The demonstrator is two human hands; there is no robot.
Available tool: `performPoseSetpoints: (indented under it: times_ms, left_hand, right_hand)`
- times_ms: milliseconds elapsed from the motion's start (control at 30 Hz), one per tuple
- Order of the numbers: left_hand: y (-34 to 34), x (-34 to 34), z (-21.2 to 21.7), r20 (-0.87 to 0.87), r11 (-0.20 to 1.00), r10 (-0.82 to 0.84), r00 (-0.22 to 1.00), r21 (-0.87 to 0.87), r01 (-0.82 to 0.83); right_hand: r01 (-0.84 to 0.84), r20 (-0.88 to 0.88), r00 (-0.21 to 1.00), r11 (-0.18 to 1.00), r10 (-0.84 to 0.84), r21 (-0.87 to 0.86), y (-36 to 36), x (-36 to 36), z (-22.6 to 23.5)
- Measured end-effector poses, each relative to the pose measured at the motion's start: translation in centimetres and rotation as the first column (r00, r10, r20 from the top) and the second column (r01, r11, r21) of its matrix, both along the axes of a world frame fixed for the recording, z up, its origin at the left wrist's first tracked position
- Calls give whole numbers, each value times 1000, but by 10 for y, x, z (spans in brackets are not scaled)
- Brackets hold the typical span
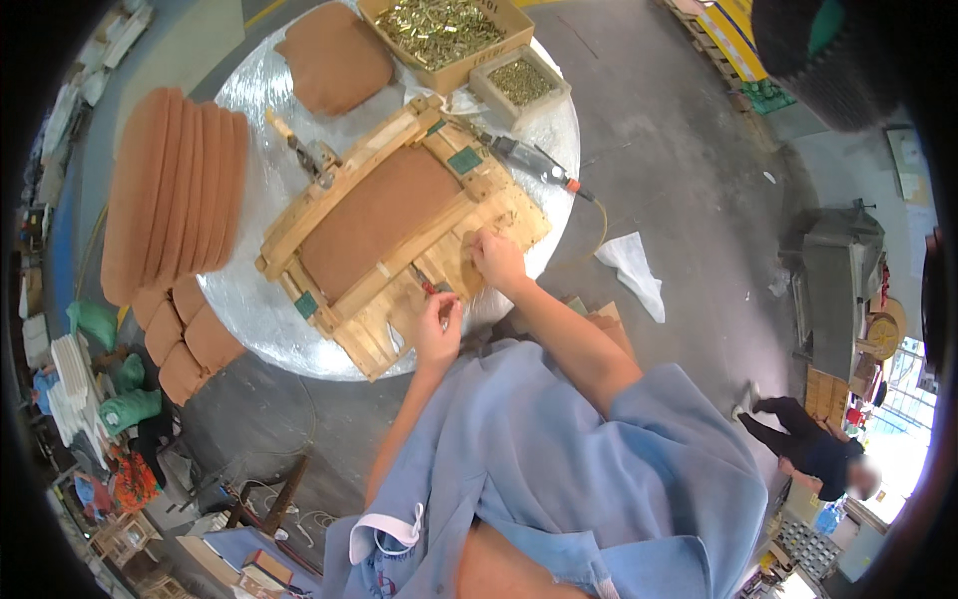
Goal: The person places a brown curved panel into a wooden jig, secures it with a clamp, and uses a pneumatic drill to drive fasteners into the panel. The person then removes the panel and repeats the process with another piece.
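Note:
On a round table wrapped in shiny film (254, 130) lies a wooden frame jig (339, 195). A brown upholstered-looking panel (379, 215) sits inside it. My right hand (497, 262) is over the plywood board at the jig's near right side, its fingers curled together; anything between them is hidden. Closer to me, my left hand (437, 329) has its fingers bent and drawn together beside a small red-handled clamp (429, 285). Whether it touches the clamp or pinches something small, I cannot make out. A grey power driver (534, 160) with a hose rests past the jig's right end.
A cardboard box of metal fasteners (439, 40) and a plastic tub of smaller ones (517, 82) stand at the back. Another brown panel (334, 60) lies beside them. Stacked brown panels (175, 195) are at left. A metal clamp (317, 165) sits on the jig's far side.

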State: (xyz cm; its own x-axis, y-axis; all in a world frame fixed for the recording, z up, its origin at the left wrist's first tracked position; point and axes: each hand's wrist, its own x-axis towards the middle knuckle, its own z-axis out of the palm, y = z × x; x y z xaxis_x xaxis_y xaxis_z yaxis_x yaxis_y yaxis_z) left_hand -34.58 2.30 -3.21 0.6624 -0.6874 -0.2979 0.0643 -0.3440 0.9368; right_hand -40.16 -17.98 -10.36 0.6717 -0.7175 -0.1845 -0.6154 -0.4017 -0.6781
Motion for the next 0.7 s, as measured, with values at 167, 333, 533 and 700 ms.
performPoseSetpoints:
  times_ms: [167,333,533,700]
  left_hand:
    - [-14,-9,8,1,994,103,995,32,-103]
    - [-34,-10,4,1,934,329,944,144,-326]
    - [-60,-37,3,-19,843,520,854,170,-510]
    - [-81,-67,6,-101,850,515,851,191,-491]
  right_hand:
    - [4,96,995,999,0,-42,-69,16,28]
    - [-206,87,970,960,225,-189,-179,32,39]
    - [-517,-148,832,650,535,-557,-234,83,34]
    - [-694,-387,678,371,626,-617,-237,123,14]
